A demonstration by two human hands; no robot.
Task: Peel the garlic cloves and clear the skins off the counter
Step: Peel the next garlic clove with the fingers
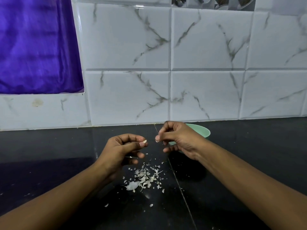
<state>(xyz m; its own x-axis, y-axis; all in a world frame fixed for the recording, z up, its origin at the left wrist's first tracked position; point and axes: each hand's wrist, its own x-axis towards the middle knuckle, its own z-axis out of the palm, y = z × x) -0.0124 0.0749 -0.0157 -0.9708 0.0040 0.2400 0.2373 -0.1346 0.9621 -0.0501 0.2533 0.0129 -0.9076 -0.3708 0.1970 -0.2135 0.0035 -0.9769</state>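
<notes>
Currently left hand [122, 147] pinches small pale garlic clove [145, 141] steady for peeling; right hand [177, 138] pinches apparent torn skin scrap [157, 141] over white papery skin pile [144, 178], likely to drop.

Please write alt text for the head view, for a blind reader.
The left hand pinches a small pale garlic clove and the right hand pinches a tiny pale scrap above a glossy black counter. White papery skins lie below; a mint-green bowl sits behind the right hand.

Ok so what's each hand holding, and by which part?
Left hand pinches a clove by one end, thumb and forefinger. Right hand pinches a small pale scrap, probably skin.
</notes>
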